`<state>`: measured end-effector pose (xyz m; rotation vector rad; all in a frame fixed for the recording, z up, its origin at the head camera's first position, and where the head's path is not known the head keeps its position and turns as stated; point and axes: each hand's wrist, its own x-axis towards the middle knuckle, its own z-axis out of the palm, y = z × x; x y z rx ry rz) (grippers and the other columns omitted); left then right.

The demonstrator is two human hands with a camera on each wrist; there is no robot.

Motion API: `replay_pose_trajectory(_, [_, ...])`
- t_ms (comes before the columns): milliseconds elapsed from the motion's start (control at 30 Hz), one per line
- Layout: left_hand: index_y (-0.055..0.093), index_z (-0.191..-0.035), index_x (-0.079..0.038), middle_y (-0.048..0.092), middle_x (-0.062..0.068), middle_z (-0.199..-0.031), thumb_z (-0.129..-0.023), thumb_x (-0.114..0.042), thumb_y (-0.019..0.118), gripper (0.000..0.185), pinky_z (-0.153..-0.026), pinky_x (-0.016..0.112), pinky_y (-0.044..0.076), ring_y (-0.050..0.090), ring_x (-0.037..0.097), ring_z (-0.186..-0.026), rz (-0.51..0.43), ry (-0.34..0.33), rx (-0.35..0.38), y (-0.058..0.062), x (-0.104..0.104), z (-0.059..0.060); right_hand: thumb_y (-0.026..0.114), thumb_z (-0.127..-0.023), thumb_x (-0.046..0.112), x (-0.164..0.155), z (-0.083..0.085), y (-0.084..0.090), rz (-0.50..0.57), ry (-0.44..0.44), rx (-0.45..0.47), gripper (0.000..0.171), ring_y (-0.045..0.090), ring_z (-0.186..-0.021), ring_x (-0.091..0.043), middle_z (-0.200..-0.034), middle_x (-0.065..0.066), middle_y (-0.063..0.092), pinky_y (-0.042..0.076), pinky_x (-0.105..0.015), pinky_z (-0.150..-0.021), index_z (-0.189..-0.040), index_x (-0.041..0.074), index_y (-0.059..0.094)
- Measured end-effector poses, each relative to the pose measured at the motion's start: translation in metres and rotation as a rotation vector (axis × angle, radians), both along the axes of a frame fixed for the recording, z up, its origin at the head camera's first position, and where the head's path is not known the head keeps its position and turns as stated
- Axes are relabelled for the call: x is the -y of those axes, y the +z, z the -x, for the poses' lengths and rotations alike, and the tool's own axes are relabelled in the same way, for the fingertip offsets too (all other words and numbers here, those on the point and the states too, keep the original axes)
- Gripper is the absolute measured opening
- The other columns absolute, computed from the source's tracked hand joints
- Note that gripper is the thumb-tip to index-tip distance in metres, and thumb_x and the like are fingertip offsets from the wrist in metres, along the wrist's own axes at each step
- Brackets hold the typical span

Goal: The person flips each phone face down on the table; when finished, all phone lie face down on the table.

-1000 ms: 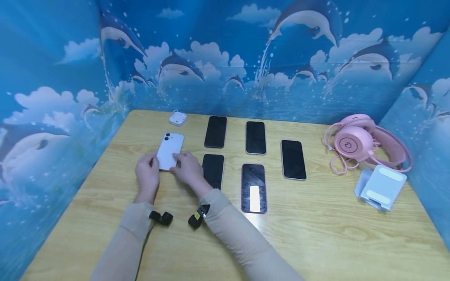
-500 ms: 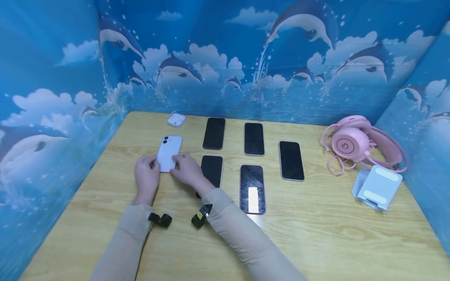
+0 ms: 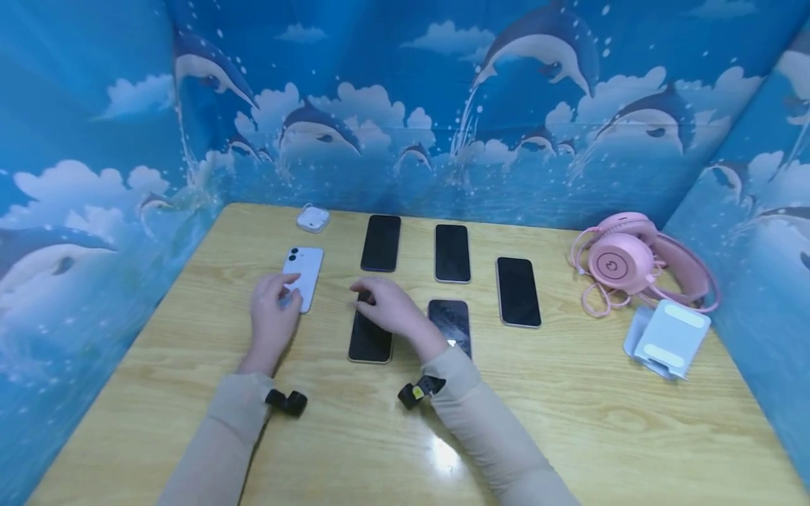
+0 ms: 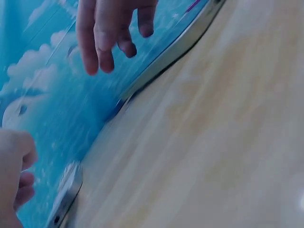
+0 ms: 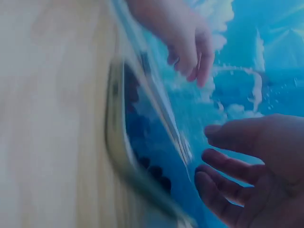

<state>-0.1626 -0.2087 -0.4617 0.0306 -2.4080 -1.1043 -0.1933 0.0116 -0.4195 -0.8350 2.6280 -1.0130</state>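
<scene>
From the head view I see my left hand (image 3: pixel 273 318) resting on the near end of the white phone (image 3: pixel 302 277) at the table's (image 3: pixel 569 422) left, fingers loose. My right hand (image 3: pixel 387 309) hovers over the black phone (image 3: pixel 369 341), fingers relaxed, holding nothing. On the left wrist view, fingers (image 4: pixel 97 42) hang apart over a screen. The right wrist view is blurred; fingers (image 5: pixel 223 166) spread.

Light wooden table (image 3: pixel 569 436) occupies the floor of a three-sided enclosure. Walls (image 3: pixel 405 105) carry blue ocean print with leaping dolphins and white clouds. Overhead light glares off the tabletop near the front edge.
</scene>
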Motion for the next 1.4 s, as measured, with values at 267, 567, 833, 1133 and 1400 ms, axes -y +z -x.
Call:
replay_pose_trajectory(267, [0.06,-0.12,-0.001,0.057,0.014,-0.115,-0.084,0.0,0.066,0.036,-0.089,0.043,0.048,0.057,0.027,-0.098,-0.055,-0.357,0.094,0.001,-0.036,-0.015,0.065,-0.09,0.012,-0.045,0.005,-0.003,-0.18,0.048,-0.148,0.043,0.047,-0.119,-0.029,-0.129,-0.012,0.051,0.04,-0.039,-0.1,-0.131,0.008,0.055])
replay_pose_trajectory(567, [0.045,-0.139,-0.002,0.037,0.015,-0.147,-0.085,-0.029,0.072,0.066,-0.109,0.051,0.026,0.033,0.033,-0.134,0.151,-0.553,0.246,-0.015,-0.053,-0.035,0.073,-0.085,0.027,-0.061,0.01,-0.014,-0.306,0.053,-0.112,0.066,0.039,-0.124,-0.033,-0.143,-0.011,0.044,0.034,-0.044,-0.104,-0.142,0.01,0.044])
replay_pose_trajectory(833, [0.043,-0.141,-0.002,0.03,0.013,-0.152,-0.086,-0.035,0.07,0.069,-0.11,0.05,0.025,0.028,0.033,-0.137,0.24,-0.581,0.26,-0.018,-0.052,-0.033,0.079,-0.079,0.024,-0.062,0.017,-0.023,-0.222,0.042,-0.123,0.068,0.047,-0.12,-0.027,-0.138,-0.008,0.051,0.033,-0.042,-0.1,-0.138,0.008,0.05])
replay_pose_trajectory(1133, [0.045,-0.14,-0.002,0.033,0.012,-0.15,-0.086,-0.037,0.07,0.069,-0.109,0.049,0.027,0.031,0.032,-0.136,0.259,-0.588,0.225,-0.014,-0.053,-0.026,0.085,-0.069,0.013,-0.063,0.028,-0.024,-0.054,-0.05,-0.041,0.063,0.05,-0.12,-0.025,-0.128,-0.007,0.059,0.032,-0.039,-0.105,-0.127,0.009,0.061])
replay_pose_trajectory(1400, [0.046,-0.14,-0.004,0.034,0.013,-0.15,-0.088,-0.039,0.067,0.067,-0.109,0.051,0.027,0.031,0.034,-0.136,0.237,-0.587,0.255,-0.014,-0.052,-0.033,0.083,-0.071,0.007,-0.064,0.026,-0.028,0.155,-0.059,0.123,0.053,0.062,-0.091,-0.016,-0.105,-0.006,0.065,0.051,-0.031,-0.082,-0.121,0.009,0.065])
